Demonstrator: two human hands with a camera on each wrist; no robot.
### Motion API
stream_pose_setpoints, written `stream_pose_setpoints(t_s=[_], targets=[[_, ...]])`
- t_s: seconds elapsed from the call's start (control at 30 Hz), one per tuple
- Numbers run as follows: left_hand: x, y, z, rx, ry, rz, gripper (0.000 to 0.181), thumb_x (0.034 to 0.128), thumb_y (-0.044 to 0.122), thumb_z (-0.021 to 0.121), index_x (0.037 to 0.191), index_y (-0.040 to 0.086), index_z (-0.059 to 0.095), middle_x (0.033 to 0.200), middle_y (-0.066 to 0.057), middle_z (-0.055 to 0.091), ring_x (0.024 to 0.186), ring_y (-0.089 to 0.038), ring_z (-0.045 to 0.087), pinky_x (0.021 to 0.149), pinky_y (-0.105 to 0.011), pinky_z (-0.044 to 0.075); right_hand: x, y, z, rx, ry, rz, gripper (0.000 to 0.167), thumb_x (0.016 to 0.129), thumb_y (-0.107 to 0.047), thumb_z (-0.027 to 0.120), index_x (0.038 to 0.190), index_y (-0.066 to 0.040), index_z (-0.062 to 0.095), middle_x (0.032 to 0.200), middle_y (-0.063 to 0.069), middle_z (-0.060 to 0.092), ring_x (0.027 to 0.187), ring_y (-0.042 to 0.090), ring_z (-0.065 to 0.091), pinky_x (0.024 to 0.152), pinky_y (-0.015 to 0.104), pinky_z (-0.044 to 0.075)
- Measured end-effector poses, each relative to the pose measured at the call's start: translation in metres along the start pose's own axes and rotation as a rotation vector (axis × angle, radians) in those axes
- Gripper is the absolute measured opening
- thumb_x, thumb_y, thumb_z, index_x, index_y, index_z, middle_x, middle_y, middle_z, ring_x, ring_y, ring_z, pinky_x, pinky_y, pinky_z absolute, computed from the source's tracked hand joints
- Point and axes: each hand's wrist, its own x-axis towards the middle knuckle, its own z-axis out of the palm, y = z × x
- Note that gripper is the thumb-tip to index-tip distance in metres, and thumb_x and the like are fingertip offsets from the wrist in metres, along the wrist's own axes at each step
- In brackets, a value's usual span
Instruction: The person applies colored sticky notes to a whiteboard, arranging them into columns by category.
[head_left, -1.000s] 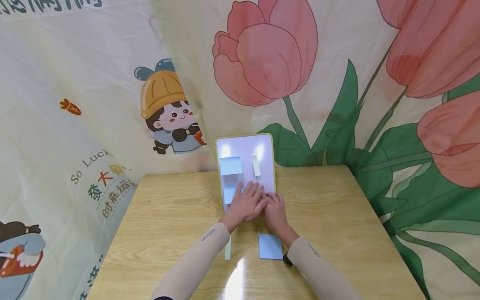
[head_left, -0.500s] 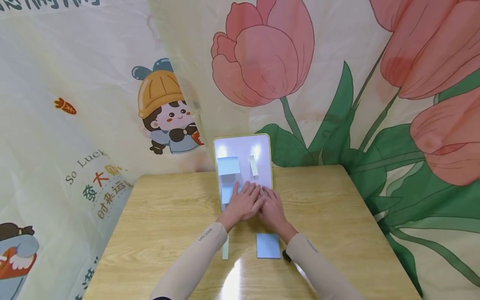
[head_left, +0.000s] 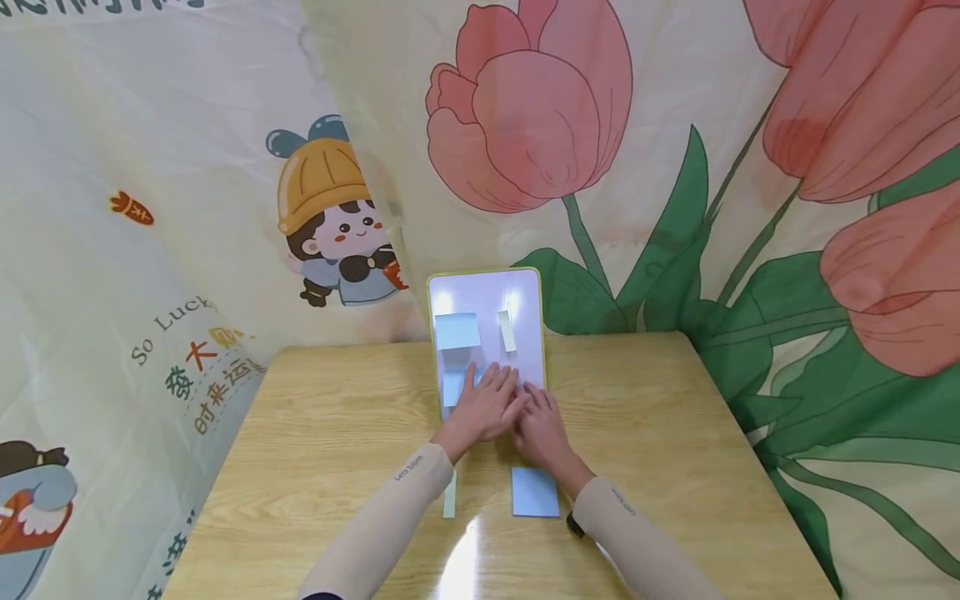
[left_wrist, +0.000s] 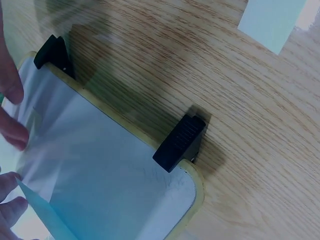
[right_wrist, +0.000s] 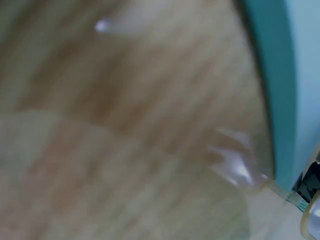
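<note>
A small whiteboard [head_left: 487,292] with a yellow rim stands upright at the back of the table. My left hand [head_left: 483,410] lies with its fingers extended on its lower middle, over part of a lower blue sticky note [head_left: 453,388]. Close beside it, my right hand [head_left: 542,429] touches the board's lower right part, its fingertips near the left thumb. An upper blue sticky note [head_left: 457,331] and a pale green strip [head_left: 507,332] are stuck higher up. In the left wrist view, fingertips [left_wrist: 14,132] are by a faint pale strip [left_wrist: 34,124]; whose they are I cannot tell.
Black clip-like feet [left_wrist: 181,142] hold the board's bottom edge. A blue sticky-note pad [head_left: 535,492] lies on the wooden table [head_left: 360,433] near my right wrist, and another pale green strip [head_left: 449,497] by my left forearm. Behind hangs a printed cloth [head_left: 540,125].
My right hand's fingertips shift slightly on the board, moving a little lower beside the left thumb. The left hand stays nearly in place. The whole view has shifted slightly.
</note>
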Motion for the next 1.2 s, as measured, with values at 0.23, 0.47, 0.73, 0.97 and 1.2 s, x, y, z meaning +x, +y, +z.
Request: stream_pose_setpoints(t_s=[0.23,0.47,0.73,0.97,1.2], targets=[[0.001,-0.003,-0.002,0.006,0.002,-0.002,0.068,0.1038,0.058,0.012,0.158,0.018,0.025,0.164,-0.003,0.026,0.153,-0.026,0.019,0.122,-0.060,0.003,-0.008,0.005,0.006,0.002,0.072,-0.052,0.040,0.086,-0.023,0.066,0.123,-0.008,0.069,0.129,0.008,0.067,0.126,0.036,0.056,0.103,0.057,0.043],[0.004,-0.007,-0.001,0.001,0.014,-0.014,0.068,0.1041,0.057,0.013,0.157,0.018,0.028,0.162,-0.002,0.030,0.152,-0.026,0.021,0.121,-0.061,0.005,-0.011,0.006,0.008,-0.004,0.020,-0.049,0.036,0.090,-0.025,0.066,0.124,-0.013,0.068,0.131,0.006,0.066,0.128,0.033,0.054,0.104,0.057,0.042],[0.005,-0.009,0.000,0.004,0.002,-0.014,0.069,0.1032,0.060,0.011,0.157,0.019,0.028,0.163,-0.003,0.027,0.152,-0.027,0.021,0.121,-0.062,0.004,-0.012,0.005,0.006,-0.007,-0.023,-0.053,0.030,0.089,-0.024,0.066,0.117,-0.014,0.070,0.129,0.006,0.068,0.128,0.032,0.053,0.105,0.056,0.042],[0.005,-0.012,0.000,0.028,0.004,-0.014,0.070,0.1030,0.060,0.010,0.156,0.020,0.032,0.162,-0.003,0.031,0.152,-0.028,0.022,0.121,-0.063,0.005,-0.012,0.007,0.008,0.000,-0.022,-0.095,0.033,0.086,-0.023,0.067,0.117,-0.013,0.070,0.127,0.006,0.069,0.125,0.032,0.055,0.100,0.055,0.043],[-0.007,-0.016,-0.011,-0.028,0.045,0.056,0.064,0.1047,0.056,0.019,0.148,0.018,0.046,0.154,-0.004,0.045,0.146,-0.027,0.036,0.120,-0.061,0.016,-0.011,0.015,-0.013,0.106,0.005,-0.103,0.033,0.087,-0.019,0.070,0.118,-0.007,0.071,0.122,0.009,0.071,0.114,0.032,0.064,0.095,0.052,0.049]])
